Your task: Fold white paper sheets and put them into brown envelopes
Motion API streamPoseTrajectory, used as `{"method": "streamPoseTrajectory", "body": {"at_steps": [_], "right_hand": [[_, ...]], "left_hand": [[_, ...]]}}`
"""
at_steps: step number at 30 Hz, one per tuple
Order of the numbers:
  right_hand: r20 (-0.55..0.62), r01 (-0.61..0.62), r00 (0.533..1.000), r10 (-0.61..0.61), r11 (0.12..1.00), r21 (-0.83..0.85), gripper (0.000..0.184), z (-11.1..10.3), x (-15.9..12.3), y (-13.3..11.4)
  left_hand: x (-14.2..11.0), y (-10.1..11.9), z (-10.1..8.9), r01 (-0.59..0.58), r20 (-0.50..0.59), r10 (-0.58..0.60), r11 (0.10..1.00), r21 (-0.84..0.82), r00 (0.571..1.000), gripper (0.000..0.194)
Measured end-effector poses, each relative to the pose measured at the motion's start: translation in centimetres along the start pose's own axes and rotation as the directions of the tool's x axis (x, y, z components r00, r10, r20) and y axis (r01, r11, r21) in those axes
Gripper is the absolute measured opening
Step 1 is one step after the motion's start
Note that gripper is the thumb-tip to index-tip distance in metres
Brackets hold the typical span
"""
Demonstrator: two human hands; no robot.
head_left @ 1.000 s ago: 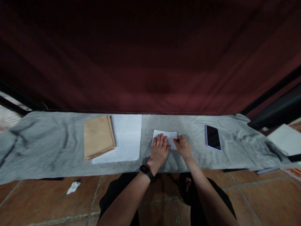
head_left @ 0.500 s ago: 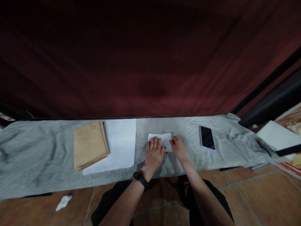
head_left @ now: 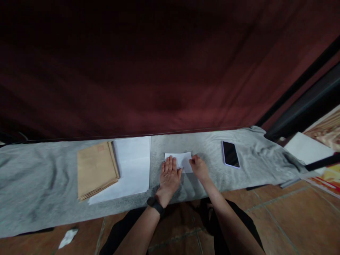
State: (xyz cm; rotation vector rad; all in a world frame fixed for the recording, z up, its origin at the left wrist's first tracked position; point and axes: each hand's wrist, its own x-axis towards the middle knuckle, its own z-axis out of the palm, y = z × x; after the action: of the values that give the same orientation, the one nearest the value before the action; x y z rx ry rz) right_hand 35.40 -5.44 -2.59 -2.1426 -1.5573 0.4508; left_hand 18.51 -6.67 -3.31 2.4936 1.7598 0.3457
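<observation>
A small folded white sheet of paper (head_left: 185,163) lies on the grey cloth in front of me. My left hand (head_left: 170,176) rests flat on its left part, fingers stretched out and pointing away from me, a dark band on the wrist. At the paper's right edge, my right hand (head_left: 199,168) is closed, with thumb and fingertips pinching that edge. The fingers of the left hand cover part of the sheet.
To the left, a stack of brown envelopes (head_left: 97,170) overlaps a pile of white paper (head_left: 134,166). A phone (head_left: 231,154) lies on the grey cloth (head_left: 204,140) at right. Beyond hangs a dark red curtain (head_left: 170,92). A crumpled tissue (head_left: 68,238) is on the tiled floor.
My left hand has slid a little left across the paper, showing more of its middle. The right hand stays at the right edge. The whole view has shifted slightly.
</observation>
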Motion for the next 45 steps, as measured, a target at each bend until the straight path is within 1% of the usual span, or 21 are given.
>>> {"method": "streamPoseTrajectory", "body": {"at_steps": [5, 11, 18, 26, 28, 30, 32, 34, 35, 38, 40, 42, 45], "right_hand": [[0.003, -0.031, 1.0, 0.031, 1.0, 0.0, 0.017, -0.3, 0.0, 0.0], [0.004, -0.038, 0.999, 0.037, 0.998, 0.058, 0.014, -0.5, 0.3, 0.3], [-0.015, -0.063, 0.998, 0.065, 0.989, 0.133, 0.013, -1.2, 0.7, 1.3], [-0.027, -0.077, 0.996, 0.086, 0.97, 0.228, 0.01, -1.9, 0.7, 2.2], [-0.03, -0.088, 0.995, 0.1, 0.96, 0.264, 0.009, -1.9, 0.7, 2.2], [-0.031, -0.097, 0.993, 0.112, 0.946, 0.308, 0.008, -1.9, 0.7, 2.2], [-0.025, -0.102, 0.993, 0.119, 0.925, 0.365, 0.007, -1.9, 0.8, 2.2], [-0.017, -0.107, 0.992, 0.127, 0.894, 0.436, 0.005, -1.8, 1.1, 2.0], [-0.012, -0.112, 0.991, 0.134, 0.873, 0.475, 0.004, -1.8, 1.2, 1.9], [0.02, -0.147, 0.985, 0.169, 0.782, 0.606, 0.007, -1.5, 1.5, 1.5], [0.065, -0.184, 0.979, 0.193, 0.693, 0.697, 0.014, -1.3, 1.4, 1.0], [0.125, -0.223, 0.971, 0.203, 0.586, 0.779, 0.022, -0.9, 1.0, 0.5], [0.211, -0.271, 0.96, 0.184, 0.422, 0.865, 0.029, -0.5, 0.1, -0.4]], "left_hand": [[-0.1, -0.4, -0.4, 0.041, 0.018, -0.041, 0.999, 0.018, 0.999, 0.061], [0.0, -1.2, -1.3, 0.089, 0.045, -0.092, 0.994, 0.065, 0.995, 0.06], [0.0, -1.8, -2.3, 0.095, 0.038, -0.101, 0.988, 0.123, 0.994, 0.055], [0.1, -2.0, -2.3, 0.122, -0.008, -0.122, 0.991, 0.053, 0.992, 0.054], [0.1, -1.8, -2.3, 0.091, -0.031, -0.09, 0.996, 0.018, 0.995, 0.054], [0.1, -1.4, -2.3, -0.004, -0.035, 0.002, 0.999, -0.043, 0.999, 0.054], [0.0, -0.8, -2.1, -0.116, -0.022, 0.114, 0.987, -0.109, 0.993, 0.054], [0.0, -0.4, -1.9, -0.183, -0.01, 0.184, 0.97, -0.159, 0.983, 0.053], [0.1, -0.2, -1.8, -0.195, -0.01, 0.196, 0.965, -0.177, 0.981, 0.053], [0.3, -0.1, -1.5, -0.176, -0.042, 0.171, 0.958, -0.226, 0.984, 0.053], [0.5, -0.2, -1.4, -0.158, -0.086, 0.14, 0.953, -0.257, 0.986, 0.053], [0.6, -0.3, -1.4, -0.154, -0.132, 0.122, 0.948, -0.277, 0.984, 0.052], [0.7, -0.4, -1.9, -0.129, -0.183, 0.076, 0.945, -0.3, 0.98, 0.052]]}}
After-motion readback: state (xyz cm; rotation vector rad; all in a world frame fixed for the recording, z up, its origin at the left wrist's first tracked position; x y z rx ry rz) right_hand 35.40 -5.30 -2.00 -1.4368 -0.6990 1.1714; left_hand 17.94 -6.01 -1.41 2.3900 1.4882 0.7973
